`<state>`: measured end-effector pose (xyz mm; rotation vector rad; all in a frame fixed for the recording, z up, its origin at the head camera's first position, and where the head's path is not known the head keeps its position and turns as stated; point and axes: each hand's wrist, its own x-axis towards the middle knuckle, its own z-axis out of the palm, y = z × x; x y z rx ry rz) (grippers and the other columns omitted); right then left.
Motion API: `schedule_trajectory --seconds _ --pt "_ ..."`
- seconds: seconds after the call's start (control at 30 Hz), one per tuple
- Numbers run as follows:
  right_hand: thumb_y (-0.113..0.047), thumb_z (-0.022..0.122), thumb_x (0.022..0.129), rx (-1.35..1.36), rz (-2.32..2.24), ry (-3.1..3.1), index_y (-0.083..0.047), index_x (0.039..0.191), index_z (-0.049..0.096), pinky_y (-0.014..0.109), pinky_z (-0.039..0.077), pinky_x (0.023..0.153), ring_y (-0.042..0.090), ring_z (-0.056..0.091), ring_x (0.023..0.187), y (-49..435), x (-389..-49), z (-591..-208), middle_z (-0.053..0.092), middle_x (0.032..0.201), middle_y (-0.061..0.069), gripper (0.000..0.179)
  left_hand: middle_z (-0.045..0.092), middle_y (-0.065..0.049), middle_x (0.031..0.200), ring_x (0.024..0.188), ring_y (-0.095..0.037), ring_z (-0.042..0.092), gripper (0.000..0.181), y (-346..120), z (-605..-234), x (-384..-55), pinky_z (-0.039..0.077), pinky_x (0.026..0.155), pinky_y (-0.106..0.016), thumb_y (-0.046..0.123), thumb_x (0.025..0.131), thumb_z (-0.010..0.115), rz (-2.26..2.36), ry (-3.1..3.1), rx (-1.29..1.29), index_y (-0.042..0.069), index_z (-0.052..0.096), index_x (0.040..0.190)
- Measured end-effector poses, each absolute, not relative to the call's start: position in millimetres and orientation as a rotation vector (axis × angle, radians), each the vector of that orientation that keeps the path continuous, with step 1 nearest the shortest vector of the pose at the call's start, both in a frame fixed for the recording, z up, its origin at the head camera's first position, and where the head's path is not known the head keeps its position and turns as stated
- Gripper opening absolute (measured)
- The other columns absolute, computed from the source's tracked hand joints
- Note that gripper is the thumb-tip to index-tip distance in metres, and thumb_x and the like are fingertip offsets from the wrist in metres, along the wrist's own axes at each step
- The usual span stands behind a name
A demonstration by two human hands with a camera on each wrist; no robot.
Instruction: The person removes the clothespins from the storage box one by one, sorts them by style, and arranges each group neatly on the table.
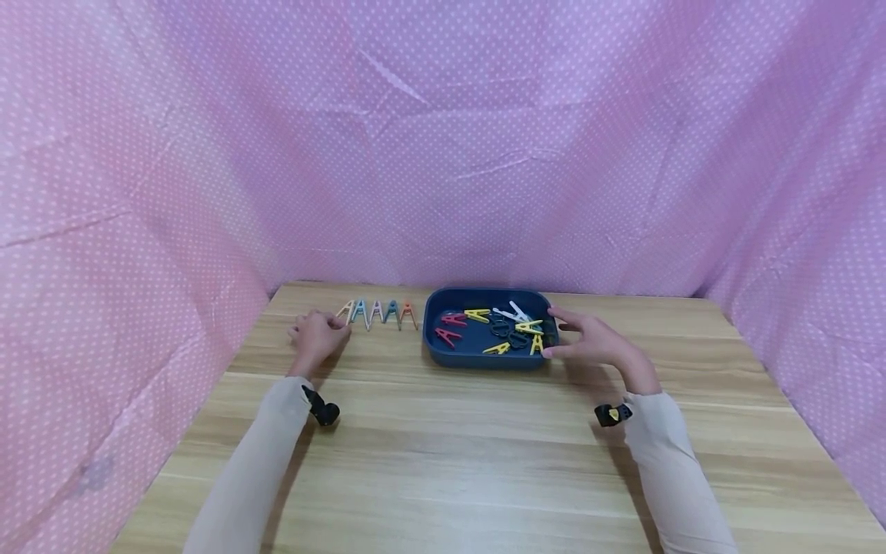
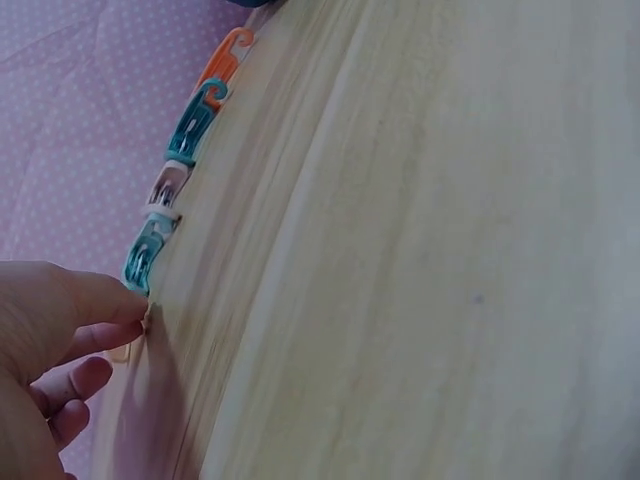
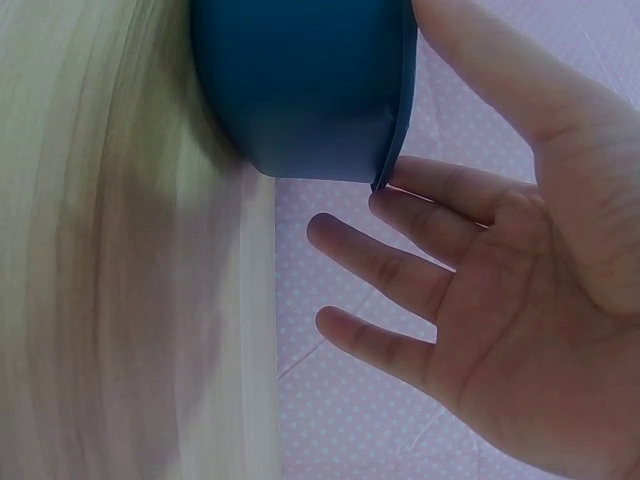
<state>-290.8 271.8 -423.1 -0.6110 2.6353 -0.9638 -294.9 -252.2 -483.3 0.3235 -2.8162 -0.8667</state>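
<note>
My left hand (image 1: 317, 336) pinches a pale yellow clothespin (image 1: 344, 310) at the left end of a row standing on the table. In the left wrist view its thumb and index finger meet at the clothespin, mostly hiding it. Beside it in the row come a light blue clothespin (image 1: 359, 311), a pale pink clothespin (image 1: 376, 310), a teal clothespin (image 1: 392, 310) and an orange clothespin (image 1: 408, 312). My right hand (image 1: 595, 338) touches the right end of a dark blue bin (image 1: 477, 361) with thumb and fingers spread. The right wrist view shows its fingers extended at the bin's rim (image 3: 402, 120).
Inside the bin lie red clothespins (image 1: 447, 337), yellow clothespins (image 1: 477, 315), white clothespins (image 1: 514, 312) and dark clothespins (image 1: 517, 339). Pink dotted cloth (image 1: 443, 192) hangs behind and beside the wooden table (image 1: 443, 454).
</note>
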Motion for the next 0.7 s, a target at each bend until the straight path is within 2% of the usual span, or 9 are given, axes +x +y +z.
schedule_trajectory --seconds 0.33,0.7 --pt "-0.044 0.079 0.088 -0.613 -0.957 2.65 -0.005 0.159 0.031 0.062 0.036 0.113 0.045 0.044 0.142 271.0 -290.5 -421.5 0.032 0.164 0.023 0.095 0.067 -0.02 0.106 0.104 -0.042 0.046 0.016 -257.6 -480.4 -291.9 0.023 0.095 -0.059 0.022 0.082 0.074 -0.848 -2.783 0.35 0.007 0.078 0.087" --pt "-0.044 0.079 0.088 -0.609 -0.958 2.645 -0.006 0.159 0.031 0.063 0.035 0.114 0.045 0.043 0.143 271.2 -289.1 -423.5 0.032 0.164 0.022 0.095 0.071 -0.021 0.106 0.106 -0.041 0.046 0.017 -255.5 -481.0 -286.9 0.021 0.098 -0.059 0.021 0.083 0.076 -0.896 -2.769 0.381 0.006 0.077 0.09"
